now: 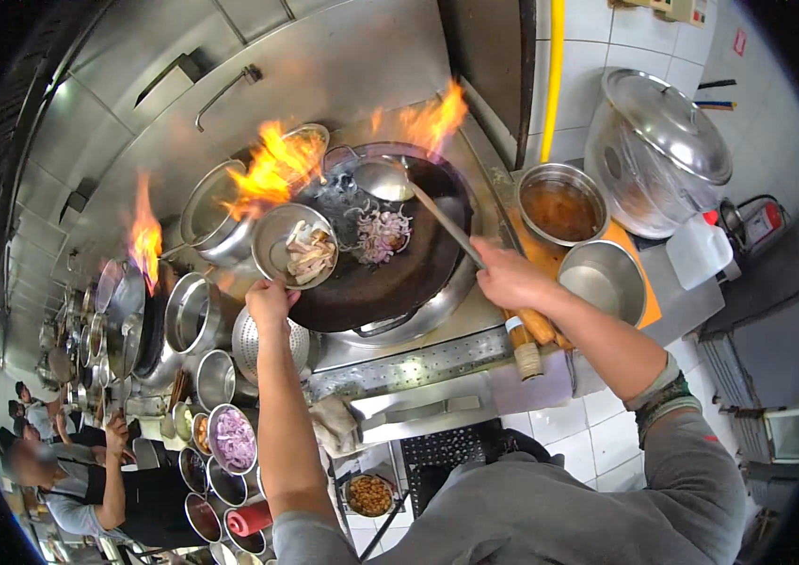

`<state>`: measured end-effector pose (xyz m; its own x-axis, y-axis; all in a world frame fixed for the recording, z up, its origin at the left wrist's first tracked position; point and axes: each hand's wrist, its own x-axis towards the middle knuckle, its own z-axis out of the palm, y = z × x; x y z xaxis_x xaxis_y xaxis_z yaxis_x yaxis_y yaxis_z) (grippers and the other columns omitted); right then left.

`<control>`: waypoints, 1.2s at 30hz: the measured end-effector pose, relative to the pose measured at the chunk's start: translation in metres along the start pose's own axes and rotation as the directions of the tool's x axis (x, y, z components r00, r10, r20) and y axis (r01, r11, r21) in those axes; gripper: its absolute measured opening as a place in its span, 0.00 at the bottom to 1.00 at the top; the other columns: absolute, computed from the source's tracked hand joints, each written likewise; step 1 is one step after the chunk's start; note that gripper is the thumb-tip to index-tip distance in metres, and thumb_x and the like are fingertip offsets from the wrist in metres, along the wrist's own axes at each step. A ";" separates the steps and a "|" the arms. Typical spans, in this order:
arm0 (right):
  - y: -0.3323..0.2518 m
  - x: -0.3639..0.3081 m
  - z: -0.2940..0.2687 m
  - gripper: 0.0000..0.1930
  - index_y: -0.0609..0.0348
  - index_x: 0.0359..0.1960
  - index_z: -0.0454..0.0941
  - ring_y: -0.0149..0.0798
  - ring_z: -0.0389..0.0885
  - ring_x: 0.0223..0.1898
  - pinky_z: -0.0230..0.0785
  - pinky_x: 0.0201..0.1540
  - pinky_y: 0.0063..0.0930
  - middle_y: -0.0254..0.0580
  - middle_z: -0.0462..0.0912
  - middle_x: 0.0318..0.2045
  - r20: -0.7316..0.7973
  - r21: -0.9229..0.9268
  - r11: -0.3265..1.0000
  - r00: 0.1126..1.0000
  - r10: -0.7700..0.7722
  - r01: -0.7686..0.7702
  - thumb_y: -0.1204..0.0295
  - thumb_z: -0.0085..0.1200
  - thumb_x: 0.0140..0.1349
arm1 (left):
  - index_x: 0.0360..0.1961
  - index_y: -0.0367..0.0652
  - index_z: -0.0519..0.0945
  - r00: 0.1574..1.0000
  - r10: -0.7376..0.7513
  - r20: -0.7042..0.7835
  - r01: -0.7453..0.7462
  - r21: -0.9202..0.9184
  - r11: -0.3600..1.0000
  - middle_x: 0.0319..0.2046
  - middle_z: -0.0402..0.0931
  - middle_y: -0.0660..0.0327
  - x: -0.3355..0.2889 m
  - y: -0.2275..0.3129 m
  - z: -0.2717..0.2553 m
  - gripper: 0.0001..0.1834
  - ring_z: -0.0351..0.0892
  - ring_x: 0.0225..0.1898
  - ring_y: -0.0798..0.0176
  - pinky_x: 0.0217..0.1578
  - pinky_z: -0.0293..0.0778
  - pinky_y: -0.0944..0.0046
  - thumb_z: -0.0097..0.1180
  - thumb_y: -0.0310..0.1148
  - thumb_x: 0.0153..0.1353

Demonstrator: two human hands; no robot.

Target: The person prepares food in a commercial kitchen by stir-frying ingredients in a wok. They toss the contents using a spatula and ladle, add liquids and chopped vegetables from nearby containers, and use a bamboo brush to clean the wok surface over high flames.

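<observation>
My left hand (271,303) grips the rim of a steel bowl (270,239) above the left side of a large dark wok (418,278). Inside the bowl lie pale sliced strips (308,254) whose kind I cannot make out. My right hand (511,271) is closed around the handle of a ladle (444,220). The ladle's round head sits at the far side of the wok, facing up. Beside it, sliced purple onions (382,234) lie in the wok, and flames (435,118) rise behind the far rim.
More fire (279,165) burns left of the wok near steel pots. At right are a pot of brown liquid (562,209), an empty-looking pot (604,281) and a tall lidded pot (658,151). Chopped onion fills a bowl (233,439) at lower left. A co-worker (89,480) stands farther left.
</observation>
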<state>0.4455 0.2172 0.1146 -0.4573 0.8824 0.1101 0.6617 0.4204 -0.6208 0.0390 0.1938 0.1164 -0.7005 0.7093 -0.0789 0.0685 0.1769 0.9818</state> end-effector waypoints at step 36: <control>0.184 -0.061 -0.153 0.28 0.59 0.62 0.70 0.56 0.76 0.54 0.67 0.57 0.42 0.56 0.79 0.51 -0.049 -0.570 0.822 0.999 -0.004 -0.024 0.80 0.53 0.56 | 0.36 0.37 0.75 0.901 -0.208 -0.381 -0.180 -0.764 0.620 0.36 0.79 0.57 -0.217 -0.005 -0.221 0.03 0.83 0.36 0.59 0.40 0.83 0.63 0.55 0.25 0.64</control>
<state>0.6862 0.2732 0.1123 -0.4306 0.8899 0.1508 0.8932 0.4441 -0.0706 0.0339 -0.1114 0.1669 -0.9161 0.3421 -0.2093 -0.3738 -0.5392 0.7547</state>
